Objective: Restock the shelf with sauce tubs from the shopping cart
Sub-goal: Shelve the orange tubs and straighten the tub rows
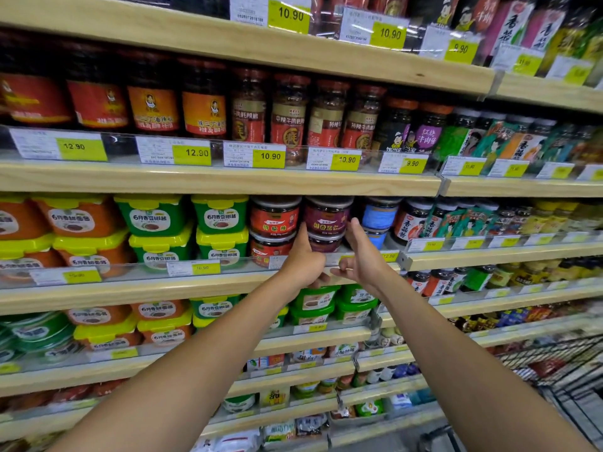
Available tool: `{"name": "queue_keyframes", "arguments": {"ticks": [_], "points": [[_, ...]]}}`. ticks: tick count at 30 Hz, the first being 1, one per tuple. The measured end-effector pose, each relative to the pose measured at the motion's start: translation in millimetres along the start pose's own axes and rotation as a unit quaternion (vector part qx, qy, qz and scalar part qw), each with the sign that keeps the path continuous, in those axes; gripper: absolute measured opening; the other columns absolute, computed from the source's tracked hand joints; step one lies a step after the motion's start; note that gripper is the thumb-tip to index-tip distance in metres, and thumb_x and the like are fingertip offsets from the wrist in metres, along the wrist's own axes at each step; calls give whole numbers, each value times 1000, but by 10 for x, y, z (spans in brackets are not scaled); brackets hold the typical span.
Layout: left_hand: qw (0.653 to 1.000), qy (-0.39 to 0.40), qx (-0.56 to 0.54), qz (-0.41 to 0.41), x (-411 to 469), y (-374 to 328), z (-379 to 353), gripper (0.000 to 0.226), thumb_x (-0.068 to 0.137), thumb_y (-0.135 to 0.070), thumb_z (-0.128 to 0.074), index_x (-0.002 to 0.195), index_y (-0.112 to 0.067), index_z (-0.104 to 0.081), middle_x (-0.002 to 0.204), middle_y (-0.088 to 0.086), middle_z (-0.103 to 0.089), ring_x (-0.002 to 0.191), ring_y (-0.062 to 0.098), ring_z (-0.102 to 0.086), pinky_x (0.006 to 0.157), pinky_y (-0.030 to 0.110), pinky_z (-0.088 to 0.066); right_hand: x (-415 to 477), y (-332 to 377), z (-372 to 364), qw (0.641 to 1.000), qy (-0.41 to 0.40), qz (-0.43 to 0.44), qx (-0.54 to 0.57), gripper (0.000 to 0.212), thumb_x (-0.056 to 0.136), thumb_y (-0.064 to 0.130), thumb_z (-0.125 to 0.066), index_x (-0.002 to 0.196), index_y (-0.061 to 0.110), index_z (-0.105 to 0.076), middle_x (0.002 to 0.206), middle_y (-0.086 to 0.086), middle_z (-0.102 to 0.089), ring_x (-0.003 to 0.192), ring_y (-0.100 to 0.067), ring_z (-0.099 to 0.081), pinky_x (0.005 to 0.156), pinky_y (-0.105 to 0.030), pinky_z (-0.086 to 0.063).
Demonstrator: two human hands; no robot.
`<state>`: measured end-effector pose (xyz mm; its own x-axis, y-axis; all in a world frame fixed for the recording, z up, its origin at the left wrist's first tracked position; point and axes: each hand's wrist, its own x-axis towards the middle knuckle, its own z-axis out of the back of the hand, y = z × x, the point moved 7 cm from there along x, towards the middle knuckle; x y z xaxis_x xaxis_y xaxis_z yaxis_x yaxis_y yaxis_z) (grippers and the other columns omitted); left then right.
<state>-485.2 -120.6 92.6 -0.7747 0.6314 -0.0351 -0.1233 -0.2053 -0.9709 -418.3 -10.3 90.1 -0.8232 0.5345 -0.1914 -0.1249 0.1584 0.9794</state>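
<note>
Left hand [301, 259]: thumb up beside round maroon-labelled plastic sauce tub [327, 216]; fingers curled, grip unclear.
Right hand [362, 256]: straight fingers touching same tub.

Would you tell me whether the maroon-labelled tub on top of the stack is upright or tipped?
Upright: the maroon-labelled tub sits level on the lower tub, lid uppermost.

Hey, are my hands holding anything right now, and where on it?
Cannot tell for sure. Left hand and right hand flank the upper maroon tub, thumbs raised against its two sides; the curled fingers hold nothing visible.
</note>
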Motion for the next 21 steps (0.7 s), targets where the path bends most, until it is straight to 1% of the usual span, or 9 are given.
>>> {"name": "queue_keyframes", "arguments": {"ticks": [2,4,7,10,12,15,17,19,21], "points": [[1000,4,7,11,-17,63,-46,90,91,-5,-47,157,-49,-6,156,-3,-38,75,26,-76,46,26,-51,6,-18,21,1000,1,-3,8,44,99,66,-38,128,38,-58,101,36,-67,48,-12,-42,81,-40,-56],[1000,-4,6,13,-40,107,-96,94,89,-4,-51,160,-44,-6,164,-6,-24,92,29,-73,47,23,-50,11,-20,38,1000,1,2,21,39,100,64,-39,121,39,-61,104,35,-66,48,-12,-42,85,-42,-54],[996,-78,51,-9,-123,77,-85,74,90,-11,-55,156,-29,-28,156,-1,-31,112,26,-62,72,34,-57,15,-14,54,1000,13,12,17,32,101,62,-37,108,43,-62,115,32,-62,49,-12,-46,82,-39,-52],[984,-160,65,-44,-207,28,-148,45,91,-14,-58,132,-30,-48,136,-3,-46,107,18,-59,93,42,-53,-10,-35,155,999,27,19,-1,42,101,62,-37,130,36,-53,131,22,-51,75,-20,-69,73,-36,-58],[983,-165,52,-54,-219,-37,-304,36,93,-12,-55,124,-30,-53,127,-7,-53,107,15,-58,93,38,-51,-17,-25,303,999,21,32,-13,54,103,58,-37,148,27,-42,136,15,-45,87,-18,-73,74,-37,-61],[986,-144,42,-69,-179,-177,-599,43,90,-11,-52,130,-28,-56,128,-7,-56,116,15,-57,95,37,-52,18,56,660,996,-38,76,-18,47,107,47,-37,138,17,-54,143,3,-53,86,-19,-71,84,-43,-57],[990,-123,20,-59,-129,-248,-772,51,91,-9,-50,140,-26,-51,132,-8,-53,102,13,-63,80,32,-57,48,111,932,991,-86,98,-13,38,108,42,-37,127,18,-59,135,-4,-60,85,-23,-69,76,-40,-54],[993,-106,25,-36,-56,-300,-917,59,93,-10,-49,150,-26,-41,135,-8,-50,91,14,-67,67,29,-57,60,160,1125,989,-96,107,-25,37,107,42,-37,130,18,-56,126,-4,-63,81,-22,-69,71,-39,-55],[994,-97,38,-21,13,-371,-1020,71,87,-18,-54,154,-28,-33,143,-5,-48,107,26,-67,83,43,-59,109,195,1245,991,-75,107,-29,40,107,44,-37,138,21,-48,119,4,-62,80,-22,-70,77,-44,-57]]}}
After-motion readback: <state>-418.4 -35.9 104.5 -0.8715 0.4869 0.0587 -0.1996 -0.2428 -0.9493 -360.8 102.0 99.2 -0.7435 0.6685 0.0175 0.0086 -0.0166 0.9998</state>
